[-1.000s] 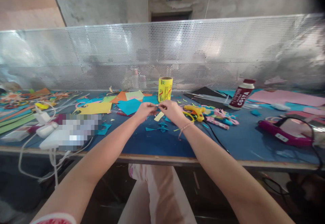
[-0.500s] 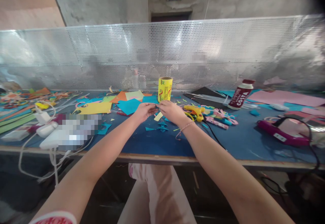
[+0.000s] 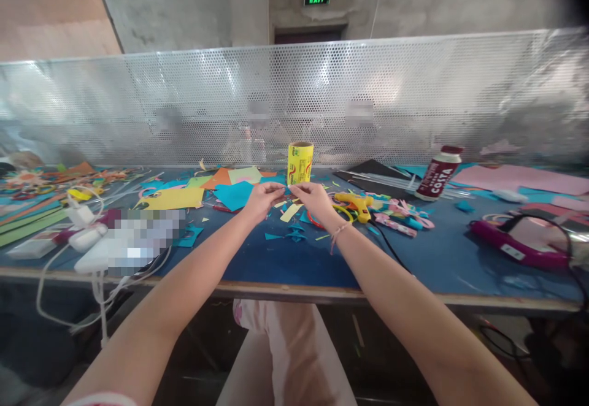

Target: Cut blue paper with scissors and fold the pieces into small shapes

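Observation:
Both my arms reach out over a blue worktable point(image 3: 285, 259). My left hand point(image 3: 260, 199) and my right hand point(image 3: 313, 198) meet in the middle, each pinched on a small thin piece between the fingertips, too small to name. A pale yellow paper strip point(image 3: 291, 212) and blue paper scraps point(image 3: 294, 232) lie just below the hands. A yellow roll point(image 3: 300, 162) stands upright right behind them. A yellow glue gun point(image 3: 354, 201) lies beside my right hand, and a red ring point(image 3: 315, 222) shows under my right wrist.
Coloured paper sheets point(image 3: 175, 196) lie at the left, with white chargers and cables point(image 3: 87, 237) near the front edge. A dark drink bottle point(image 3: 437, 173) stands at the right, a pink device point(image 3: 518, 246) farther right. A perforated metal screen point(image 3: 294, 99) closes off the back.
My hands have stayed pinched together and lifted slightly toward the yellow roll. The view has tilted down a little.

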A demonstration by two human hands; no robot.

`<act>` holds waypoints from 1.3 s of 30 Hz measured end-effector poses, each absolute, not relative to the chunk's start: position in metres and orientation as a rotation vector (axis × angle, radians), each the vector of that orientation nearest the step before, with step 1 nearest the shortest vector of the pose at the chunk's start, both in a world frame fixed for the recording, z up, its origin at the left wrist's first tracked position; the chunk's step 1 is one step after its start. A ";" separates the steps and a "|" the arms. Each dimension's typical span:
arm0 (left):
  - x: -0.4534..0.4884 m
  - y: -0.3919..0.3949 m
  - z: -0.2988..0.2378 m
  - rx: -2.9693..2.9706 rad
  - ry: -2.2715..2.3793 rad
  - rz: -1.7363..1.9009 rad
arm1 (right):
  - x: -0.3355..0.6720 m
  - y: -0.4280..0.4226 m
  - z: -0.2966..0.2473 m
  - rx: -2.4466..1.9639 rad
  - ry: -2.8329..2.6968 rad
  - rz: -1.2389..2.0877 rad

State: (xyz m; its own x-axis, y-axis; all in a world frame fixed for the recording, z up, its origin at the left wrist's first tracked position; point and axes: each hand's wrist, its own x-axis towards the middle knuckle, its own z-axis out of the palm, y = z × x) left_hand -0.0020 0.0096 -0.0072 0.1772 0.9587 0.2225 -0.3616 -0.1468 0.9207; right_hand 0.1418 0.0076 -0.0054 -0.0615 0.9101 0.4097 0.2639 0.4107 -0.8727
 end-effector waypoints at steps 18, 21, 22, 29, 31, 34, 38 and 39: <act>-0.002 0.012 -0.008 1.175 0.816 1.226 | 0.139 0.009 -0.010 -1.006 -1.724 0.636; -0.002 0.011 -0.008 1.216 0.854 1.240 | 0.139 0.007 -0.009 -1.067 -1.789 0.550; -0.002 0.012 -0.008 1.235 0.857 1.234 | 0.139 0.005 -0.008 -1.089 -1.819 0.521; -0.002 0.016 -0.018 1.259 0.818 1.175 | 0.141 0.000 -0.003 -1.104 -2.005 0.445; -0.003 0.016 -0.019 1.208 0.790 1.163 | 0.141 0.002 -0.005 -1.067 -2.001 0.362; -0.004 0.017 -0.019 1.136 0.732 1.132 | 0.143 0.006 -0.008 -1.027 -1.951 0.451; -0.005 0.018 -0.019 1.079 0.730 1.066 | 0.147 0.008 -0.010 -0.976 -1.819 0.888; -0.005 0.018 -0.019 1.079 0.747 1.058 | 0.147 0.008 -0.010 -0.977 -1.783 0.975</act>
State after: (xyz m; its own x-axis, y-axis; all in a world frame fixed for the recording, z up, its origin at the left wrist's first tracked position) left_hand -0.0054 0.0179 -0.0188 0.3422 0.9396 0.0075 -0.3075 0.1044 0.9458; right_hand 0.1473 0.0083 -0.0100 -0.3252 0.8944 0.3071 0.2241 0.3884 -0.8938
